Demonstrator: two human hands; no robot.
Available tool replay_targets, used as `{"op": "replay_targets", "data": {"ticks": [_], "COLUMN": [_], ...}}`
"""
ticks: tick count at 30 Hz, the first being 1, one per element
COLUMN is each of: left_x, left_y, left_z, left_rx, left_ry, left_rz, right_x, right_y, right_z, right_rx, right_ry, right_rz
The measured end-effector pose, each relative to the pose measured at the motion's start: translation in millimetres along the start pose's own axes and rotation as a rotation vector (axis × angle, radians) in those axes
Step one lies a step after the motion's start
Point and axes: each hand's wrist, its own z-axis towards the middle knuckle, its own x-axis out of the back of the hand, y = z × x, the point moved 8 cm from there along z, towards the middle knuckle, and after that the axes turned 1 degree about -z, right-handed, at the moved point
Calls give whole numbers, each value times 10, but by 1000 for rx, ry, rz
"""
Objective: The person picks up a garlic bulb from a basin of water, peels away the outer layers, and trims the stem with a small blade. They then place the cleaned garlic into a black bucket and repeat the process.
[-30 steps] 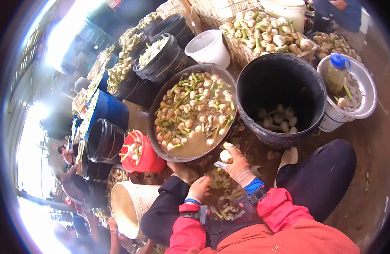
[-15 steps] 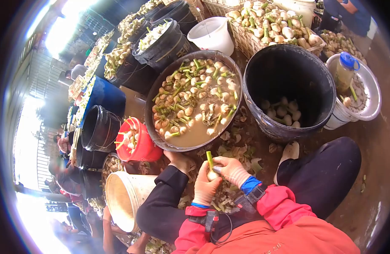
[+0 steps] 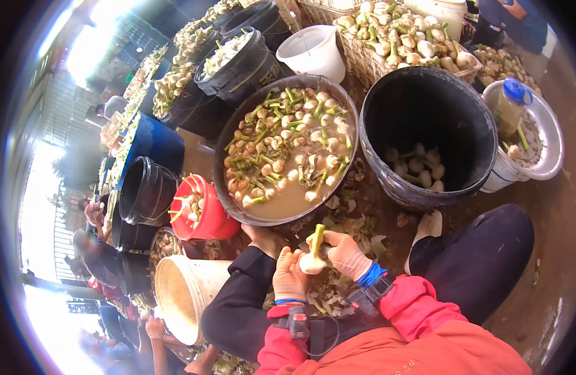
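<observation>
A pale bulb [image 3: 311,264] with a short green stem sits between my two hands, stem pointing up. My right hand [image 3: 344,253] grips it at the base of the stem, with something small and dark by the thumb. My left hand [image 3: 290,276] is opened out, palm up, its fingertips beside the bulb's left side. Ahead, a wide dark tub [image 3: 220,164] holds murky water with many stemmed bulbs. A large black bucket [image 3: 378,172] at the right has several peeled bulbs at its bottom.
A red bucket [image 3: 208,220] of bulbs and a tipped white bucket [image 3: 203,284] stand to the left. A basket [image 3: 372,62] heaped with bulbs is at the back. A blue-capped bottle [image 3: 510,109] stands in a white bucket [image 3: 553,147]. Peelings cover the ground; other people sit at far left.
My left hand has loosened from the bulb and moved slightly left and down, its fingers opened. The bulb is now tilted and more exposed in my right hand.
</observation>
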Motion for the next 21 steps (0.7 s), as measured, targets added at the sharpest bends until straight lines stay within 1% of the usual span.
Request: {"op": "replay_targets", "data": {"ticks": [1,2,4,5,6,7,8,9,10,11,12,13,14,16,17,18,20,21], "left_x": [40,25,-309,-444,-560,-728,-875,-673,-523,-364,-405,-365,-341,-321,-304,-295,-266,-333], "left_y": [14,67,96,52,4,88,113,99,17,-31,-32,-39,-56,-31,-34,-59,-30,19], "left_z": [-10,-92,-264,-346,-414,-470,-613,-458,-350,-301,-298,-299,-307,-292,-278,-274,-263,-286], "left_rx": [96,63,-40,-127,-217,-549,-895,-622,-351,-75,-47,53,150,136,131,134,-29,-190], "left_ry": [72,42,-184,-288,-389,-459,-441,-374,-303,-219,-305,-292,-280,-255,-230,-231,-203,-219], "left_rz": [-113,-67,39,343,646,1134,1562,1184,805,514,365,266,164,202,239,240,539,804], "right_x": [29,52,260,258,231,160,105,89,100,50,-15,-33,-43,-56,-60,-51,-68,-48], "right_y": [-16,11,257,317,323,356,375,171,99,31,-20,-90,-76,-124,-65,-11,217,208], "right_z": [6,23,10,-4,-14,-27,-32,-61,-85,-94,-96,-88,-85,-73,-85,-75,-62,-87], "right_rx": [-7,-4,-200,-252,-252,-287,-320,-298,-297,-271,-245,-172,-171,-90,-175,-174,-285,-334], "right_ry": [42,45,248,257,252,207,164,115,119,55,-12,-30,-36,-103,-115,-113,-118,-20], "right_rz": [49,52,163,269,268,298,328,118,118,191,266,179,182,114,248,248,384,345]}}
